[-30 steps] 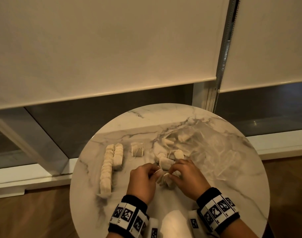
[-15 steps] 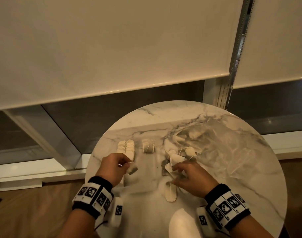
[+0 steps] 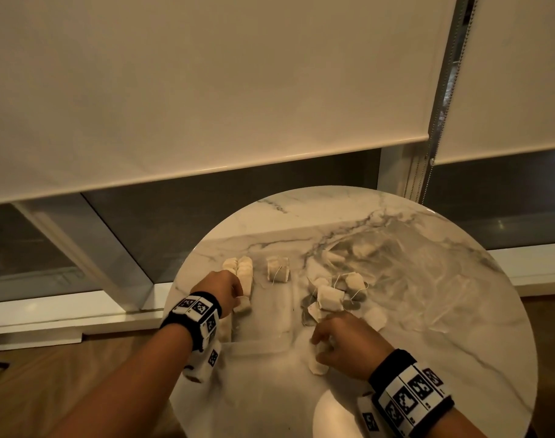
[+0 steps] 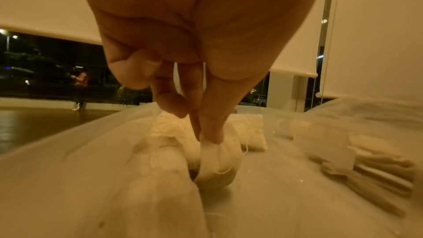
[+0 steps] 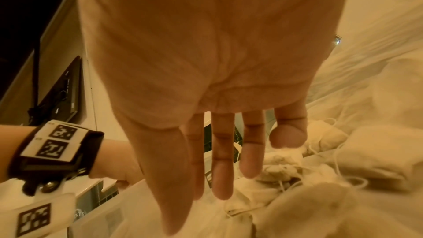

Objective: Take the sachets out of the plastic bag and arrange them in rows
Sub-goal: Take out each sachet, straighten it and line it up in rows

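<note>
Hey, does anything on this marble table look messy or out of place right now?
Yes. Loose white tea sachets lie jumbled with tangled strings beside the clear plastic bag, unlike the neat sachet rows at the left. One sachet sits alone between them.

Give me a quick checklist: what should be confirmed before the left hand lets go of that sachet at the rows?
1. Left hand grip: thumb and finger pinch the sachet by its top edge. Ok.
2. Sachet down on the table: its bottom looks seated. Ok.
3. Aligned with the second row: it sits at that row's near end. Ok.
4. String tucked away: a loose thread trails off the sachet. Not ok.
5. Right hand: fingers straight over the loose pile; whether it holds a sachet, cannot tell.
</note>
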The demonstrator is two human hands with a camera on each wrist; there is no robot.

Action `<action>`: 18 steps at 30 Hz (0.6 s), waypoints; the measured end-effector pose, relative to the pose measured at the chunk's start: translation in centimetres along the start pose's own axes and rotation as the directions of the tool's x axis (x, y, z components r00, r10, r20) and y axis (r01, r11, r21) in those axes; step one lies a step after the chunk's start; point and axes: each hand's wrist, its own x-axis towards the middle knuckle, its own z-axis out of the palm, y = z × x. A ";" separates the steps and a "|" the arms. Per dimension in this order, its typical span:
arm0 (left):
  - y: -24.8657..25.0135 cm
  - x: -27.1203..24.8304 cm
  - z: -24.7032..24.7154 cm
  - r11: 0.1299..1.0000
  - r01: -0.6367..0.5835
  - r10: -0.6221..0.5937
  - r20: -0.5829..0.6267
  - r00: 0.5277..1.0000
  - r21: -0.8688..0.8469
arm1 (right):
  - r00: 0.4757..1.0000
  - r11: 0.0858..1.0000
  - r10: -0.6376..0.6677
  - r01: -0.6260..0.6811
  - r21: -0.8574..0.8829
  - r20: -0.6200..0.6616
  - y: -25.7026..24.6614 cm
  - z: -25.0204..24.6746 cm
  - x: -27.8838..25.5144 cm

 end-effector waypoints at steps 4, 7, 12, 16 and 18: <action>0.4 0.8 -0.5 0.992 0.001 0.000 -0.011 1.000 0.123 | 0.998 1.000 0.013 -0.012 -0.016 0.056 -0.5 0.3 0.1; 0.6 1.3 -0.8 0.987 -0.003 0.003 0.001 1.000 0.164 | 0.997 0.999 0.019 -0.017 -0.028 0.081 -0.6 0.5 0.1; 1.1 1.8 -1.7 0.978 -0.032 0.032 0.004 0.999 0.204 | 0.995 0.996 -0.083 0.084 0.014 -0.047 -2.0 0.2 0.0; 2.1 1.9 -2.6 0.956 -0.044 0.037 0.029 0.999 0.290 | 0.959 0.972 -0.234 0.231 -0.038 -0.161 -5.0 0.4 1.2; 2.6 2.0 -2.9 0.944 -0.037 0.023 0.046 0.999 0.328 | 0.972 0.971 -0.223 0.214 -0.108 -0.079 -6.3 1.1 2.0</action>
